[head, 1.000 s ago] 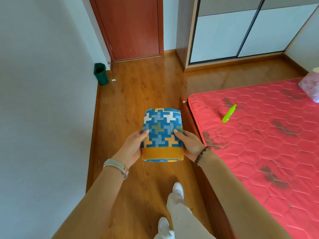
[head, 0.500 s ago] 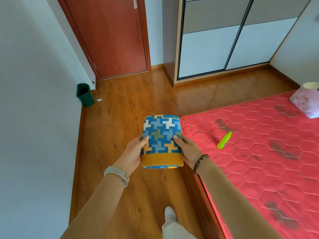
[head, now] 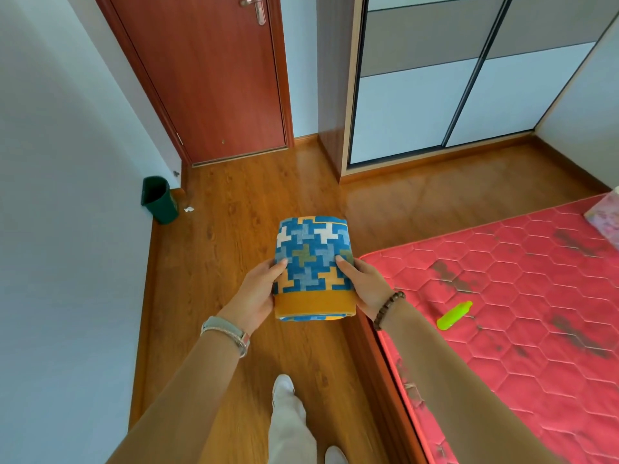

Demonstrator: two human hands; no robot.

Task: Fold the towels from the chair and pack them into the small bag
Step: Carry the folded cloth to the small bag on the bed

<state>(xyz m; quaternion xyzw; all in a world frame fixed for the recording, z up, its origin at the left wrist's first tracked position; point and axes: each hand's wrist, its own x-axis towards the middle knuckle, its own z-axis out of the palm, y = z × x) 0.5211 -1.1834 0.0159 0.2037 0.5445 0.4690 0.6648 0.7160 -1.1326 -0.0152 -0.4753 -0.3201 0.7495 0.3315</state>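
Note:
A folded towel [head: 313,262], blue with a white, green and orange zigzag pattern and an orange band at its near edge, is held flat in front of me above the wooden floor. My left hand [head: 256,293] grips its left side with the thumb on top. My right hand [head: 363,284] grips its right side the same way. At the right edge a pale pink flowered object [head: 606,216], possibly the small bag, sits on the red mattress [head: 522,316]. No chair is in view.
A lime-green object [head: 454,315] lies on the mattress. A dark green bin [head: 159,199] stands by the left wall, near the closed red-brown door [head: 214,78]. A sliding-door wardrobe [head: 452,82] fills the far right. My feet are on the floor below.
The view has tilted up and swung left, showing more of the door and wardrobe. The towel stays held in both hands. My feet have stepped along the floor.

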